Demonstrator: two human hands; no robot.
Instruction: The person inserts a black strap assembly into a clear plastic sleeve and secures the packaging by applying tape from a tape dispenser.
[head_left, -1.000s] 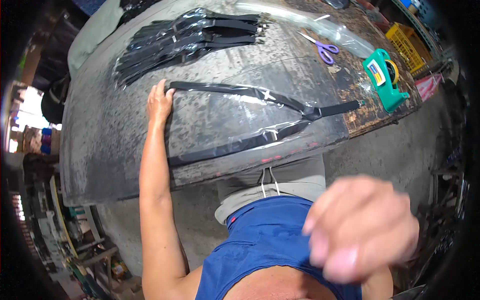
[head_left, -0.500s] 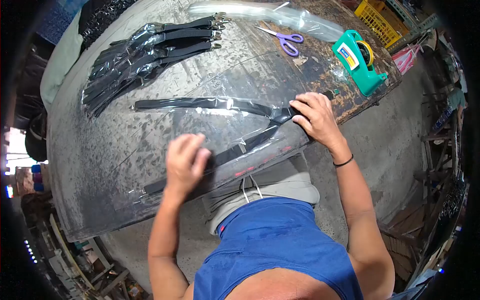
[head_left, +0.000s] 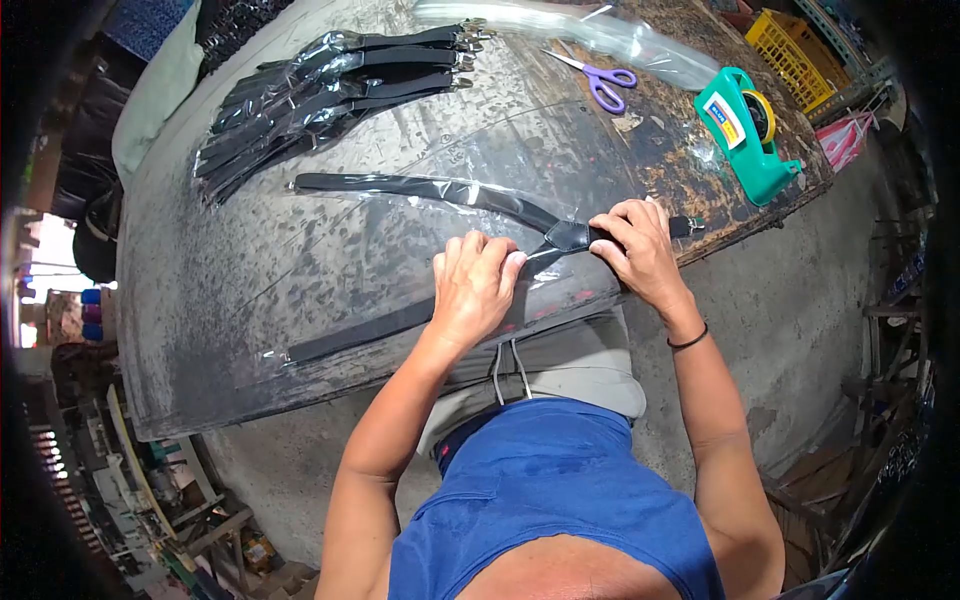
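A pair of black suspenders [head_left: 568, 236] lies spread in a Y on the worktable, with clear plastic film around its straps. My right hand [head_left: 640, 250] is closed over the single strap just right of the leather patch, and a metal clip [head_left: 694, 225] pokes out beyond it. On the lower strap, left of the patch, my left hand [head_left: 478, 283] has its fingers curled down, pinching strap and film; the fingertips are partly hidden. The upper strap stretches away to the left, untouched.
Several wrapped suspenders [head_left: 330, 95] are piled at the back left. Purple-handled scissors [head_left: 608, 88], a long bundle of clear plastic sleeves [head_left: 600, 40] and a green tape dispenser [head_left: 745, 150] lie toward the back right. The worktable [head_left: 220, 290] has a worn, curved-looking edge near my waist.
My left hand has moved right along the lower strap, from its left part to near the patch, and closed there. My right hand stays by the patch. The view has shifted slightly.
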